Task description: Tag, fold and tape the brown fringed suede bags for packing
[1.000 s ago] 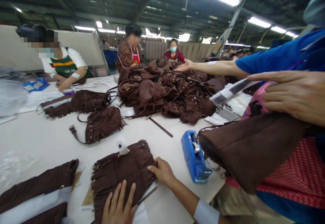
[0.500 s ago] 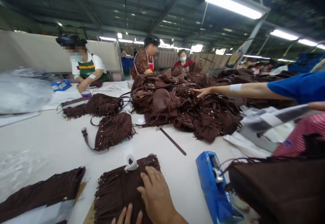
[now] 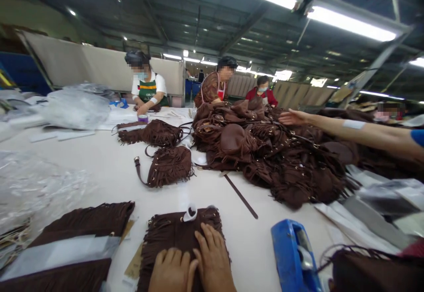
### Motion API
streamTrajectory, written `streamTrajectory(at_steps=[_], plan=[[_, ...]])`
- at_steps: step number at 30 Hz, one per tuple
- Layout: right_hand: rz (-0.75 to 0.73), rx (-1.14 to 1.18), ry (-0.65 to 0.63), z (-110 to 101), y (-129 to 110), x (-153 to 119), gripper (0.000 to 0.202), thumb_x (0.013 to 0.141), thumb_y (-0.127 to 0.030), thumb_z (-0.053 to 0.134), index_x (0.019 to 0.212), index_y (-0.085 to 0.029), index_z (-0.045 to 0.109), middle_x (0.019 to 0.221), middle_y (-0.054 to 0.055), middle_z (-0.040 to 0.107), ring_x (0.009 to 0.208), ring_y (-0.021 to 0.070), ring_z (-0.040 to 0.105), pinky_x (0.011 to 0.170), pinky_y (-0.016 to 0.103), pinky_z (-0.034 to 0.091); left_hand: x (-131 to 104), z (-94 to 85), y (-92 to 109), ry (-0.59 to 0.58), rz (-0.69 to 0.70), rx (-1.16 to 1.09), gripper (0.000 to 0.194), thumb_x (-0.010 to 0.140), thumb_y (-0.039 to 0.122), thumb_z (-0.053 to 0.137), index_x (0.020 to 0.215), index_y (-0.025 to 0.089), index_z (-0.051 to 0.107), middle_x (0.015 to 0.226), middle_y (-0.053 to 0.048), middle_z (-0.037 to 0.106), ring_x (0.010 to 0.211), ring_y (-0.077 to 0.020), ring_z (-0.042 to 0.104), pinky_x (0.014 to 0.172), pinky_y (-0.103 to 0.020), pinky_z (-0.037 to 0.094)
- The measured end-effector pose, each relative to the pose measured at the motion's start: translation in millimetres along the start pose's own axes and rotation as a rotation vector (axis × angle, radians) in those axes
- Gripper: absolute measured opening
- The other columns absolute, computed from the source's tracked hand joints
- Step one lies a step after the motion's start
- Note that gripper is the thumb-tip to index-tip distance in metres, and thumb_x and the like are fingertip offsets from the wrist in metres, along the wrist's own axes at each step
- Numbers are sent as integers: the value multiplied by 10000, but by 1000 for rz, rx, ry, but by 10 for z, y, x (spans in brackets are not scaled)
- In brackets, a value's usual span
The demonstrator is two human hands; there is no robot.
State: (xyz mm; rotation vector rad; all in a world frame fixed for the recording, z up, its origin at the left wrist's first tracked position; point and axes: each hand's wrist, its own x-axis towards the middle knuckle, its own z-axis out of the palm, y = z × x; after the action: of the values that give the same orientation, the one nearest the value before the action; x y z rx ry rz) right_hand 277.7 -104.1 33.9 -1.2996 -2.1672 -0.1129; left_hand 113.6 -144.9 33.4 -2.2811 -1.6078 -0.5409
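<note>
A dark brown fringed bag (image 3: 175,225) lies flat on the white table in front of me, with a roll of white wrapping (image 3: 190,213) at its top edge. On the bag's lower middle rests my left hand (image 3: 170,271), palm down, its fingers slightly bent and nothing seen in them. My right hand (image 3: 213,256) lies beside it, fingers stretched along the bag's right part. The two hands nearly meet at the thumbs. Brown cardboard (image 3: 134,263) sticks out from the bag's left side.
Left lies another fringed bag (image 3: 82,221) with a pale strip across it. A blue tape dispenser (image 3: 291,256) stands right. Beyond are a loose strap (image 3: 241,196), a small fringed bag (image 3: 170,166) and a big bag pile (image 3: 265,150). A co-worker's arm (image 3: 331,126) reaches over the pile.
My left hand has come further into view and up onto the bag beside my right hand. The view has swung left. The co-worker's hand has lifted off the pile somewhat.
</note>
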Motion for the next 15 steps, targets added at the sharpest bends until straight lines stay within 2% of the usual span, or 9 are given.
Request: streamTrajectory(at_steps=[2, 4, 5, 7, 9, 10, 11, 12, 15], plan=[[-35, 16, -1, 34, 71, -24, 387, 899, -224, 566, 1284, -258, 564, 1389, 89, 572, 1241, 323, 547, 973, 528, 509, 155, 79, 28, 169, -32, 21, 267, 928, 344, 475, 932, 204, 702, 1017, -91, 741, 1035, -275, 636, 970, -457, 391], [-70, 73, -36, 10, 149, 0, 444, 872, -213, 580, 1311, -263, 535, 1383, 96, 573, 1235, 317, 555, 969, 513, 519, 201, 224, 51, 315, -3, 75, 296, 909, 293, 446, 991, 154, 694, 1127, -136, 719, 1140, -277, 592, 1088, -467, 312], [-63, 111, -54, -27, 176, 43, 506, 862, -198, 576, 1358, -256, 490, 1390, 104, 564, 1249, 309, 547, 984, 503, 516, 189, 289, 58, 328, 15, 104, 300, 891, 257, 451, 1039, 137, 683, 1159, -141, 709, 1164, -267, 580, 1129, -458, 272], [-12, 183, -83, -134, 183, 205, 685, 840, -163, 570, 1480, -218, 331, 1447, 128, 501, 1328, 296, 480, 1043, 496, 482, 132, 352, 71, 269, 49, 140, 347, 854, 203, 476, 1144, 126, 650, 1210, -129, 694, 1209, -250, 564, 1176, -441, 213], [41, 226, -113, -232, 131, 452, 860, 806, -149, 592, 1550, -173, 159, 1537, 154, 375, 1424, 305, 351, 1108, 519, 414, 77, 320, 94, 186, 23, 134, 395, 844, 189, 484, 1208, 120, 622, 1276, -126, 665, 1262, -259, 540, 1194, -462, 184], [40, 247, -140, -262, 92, 590, 901, 792, -144, 605, 1558, -169, 130, 1560, 155, 337, 1444, 310, 314, 1126, 526, 387, 62, 281, 111, 157, 5, 124, 409, 847, 185, 480, 1227, 113, 613, 1301, -130, 651, 1279, -267, 532, 1194, -475, 183], [44, 273, -177, -276, 50, 724, 905, 791, -141, 611, 1559, -167, 132, 1551, 157, 355, 1433, 305, 339, 1122, 509, 391, 56, 239, 129, 131, -11, 112, 423, 849, 180, 475, 1244, 102, 604, 1327, -137, 634, 1294, -276, 521, 1192, -486, 187], [63, 300, -222, -277, 10, 842, 857, 803, -144, 616, 1547, -178, 190, 1500, 149, 438, 1378, 288, 428, 1091, 468, 429, 55, 200, 148, 106, -27, 101, 435, 851, 175, 472, 1259, 90, 595, 1350, -147, 617, 1310, -286, 508, 1188, -496, 195], [83, 315, -349, -237, -71, 1035, 458, 882, -148, 569, 1330, -235, 536, 1150, 62, 703, 1057, 207, 663, 915, 325, 526, 64, 135, 184, 49, -59, 70, 452, 859, 172, 473, 1286, 64, 574, 1394, -173, 575, 1355, -305, 461, 1173, -512, 232]])
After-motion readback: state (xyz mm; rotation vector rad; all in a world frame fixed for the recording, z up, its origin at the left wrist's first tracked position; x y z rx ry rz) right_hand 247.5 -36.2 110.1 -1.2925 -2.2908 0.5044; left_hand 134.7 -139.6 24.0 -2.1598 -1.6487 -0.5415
